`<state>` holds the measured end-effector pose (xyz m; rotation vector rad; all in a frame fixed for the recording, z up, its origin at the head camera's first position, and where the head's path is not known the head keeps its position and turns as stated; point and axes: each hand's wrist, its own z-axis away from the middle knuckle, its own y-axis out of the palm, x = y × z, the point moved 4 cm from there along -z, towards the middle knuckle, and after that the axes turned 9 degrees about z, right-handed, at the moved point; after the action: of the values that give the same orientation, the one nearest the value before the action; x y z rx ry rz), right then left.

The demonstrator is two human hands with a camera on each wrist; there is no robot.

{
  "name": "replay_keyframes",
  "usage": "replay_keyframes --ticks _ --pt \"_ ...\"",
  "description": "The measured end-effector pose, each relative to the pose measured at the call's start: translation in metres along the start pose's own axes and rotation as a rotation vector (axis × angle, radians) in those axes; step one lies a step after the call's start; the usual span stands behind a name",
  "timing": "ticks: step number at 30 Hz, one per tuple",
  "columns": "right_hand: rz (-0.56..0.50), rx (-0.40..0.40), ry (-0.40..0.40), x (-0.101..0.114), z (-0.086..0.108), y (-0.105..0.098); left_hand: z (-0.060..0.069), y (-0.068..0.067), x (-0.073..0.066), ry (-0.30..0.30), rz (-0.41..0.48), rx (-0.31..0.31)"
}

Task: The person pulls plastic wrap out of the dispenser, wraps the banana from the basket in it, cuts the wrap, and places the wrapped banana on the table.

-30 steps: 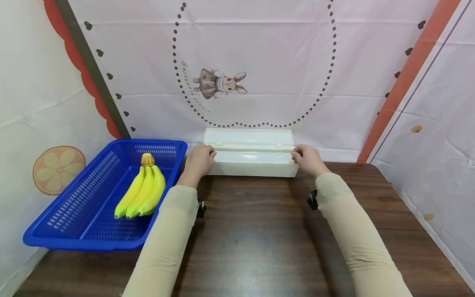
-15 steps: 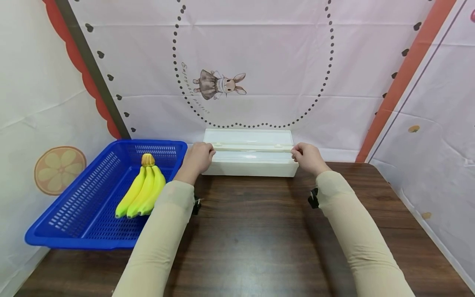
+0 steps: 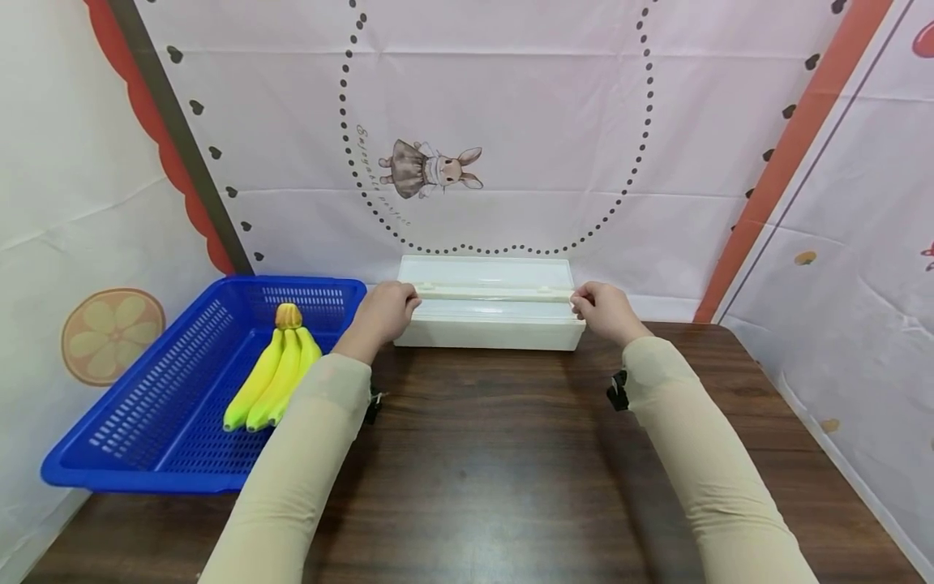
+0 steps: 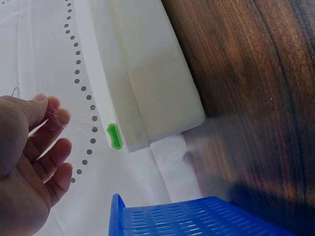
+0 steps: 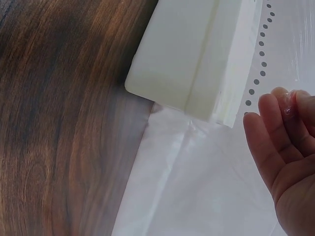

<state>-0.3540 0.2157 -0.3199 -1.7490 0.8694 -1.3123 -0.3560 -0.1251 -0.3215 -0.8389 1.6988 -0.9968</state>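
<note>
A long white cling film dispenser (image 3: 489, 335) stands at the back of the table with its lid (image 3: 485, 269) raised. My left hand (image 3: 383, 312) is at its left end, thumb and forefinger pinching a bit of clear, crinkled cling film (image 4: 58, 117). At the right end, my right hand (image 3: 606, 311) pinches another bit of the film (image 5: 288, 110) between thumb and fingers. The film is so clear that its full extent between the hands is hard to see. A small green piece (image 4: 114, 136) shows on the dispenser's end in the left wrist view.
A blue plastic basket (image 3: 146, 478) with a bunch of bananas (image 3: 273, 377) in it stands to the left, near my left forearm. Behind the dispenser rises a printed cloth backdrop (image 3: 540, 146). The table (image 3: 481, 454) is dark brown wood.
My left forearm and hand have shifted slightly to the left, and the forearm now covers more of the bananas. The right hand has hardly moved; both hands keep their pinch.
</note>
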Motion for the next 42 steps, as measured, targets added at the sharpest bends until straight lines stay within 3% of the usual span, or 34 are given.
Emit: replay_keyframes --ticks 12,26,35,42 --pt "-0.008 0.006 -0.003 0.002 0.001 -0.002 -0.004 -0.006 0.000 0.019 0.013 0.041" --pt "-0.007 0.000 -0.008 0.003 0.000 -0.006 -0.003 -0.009 0.004 0.042 0.098 0.001" --pt "-0.017 -0.001 -0.013 0.003 0.001 -0.010 -0.002 -0.010 0.004 0.063 0.147 -0.060" --pt "-0.025 -0.007 -0.020 0.002 0.001 -0.010 -0.002 -0.010 0.005 0.051 0.186 -0.054"
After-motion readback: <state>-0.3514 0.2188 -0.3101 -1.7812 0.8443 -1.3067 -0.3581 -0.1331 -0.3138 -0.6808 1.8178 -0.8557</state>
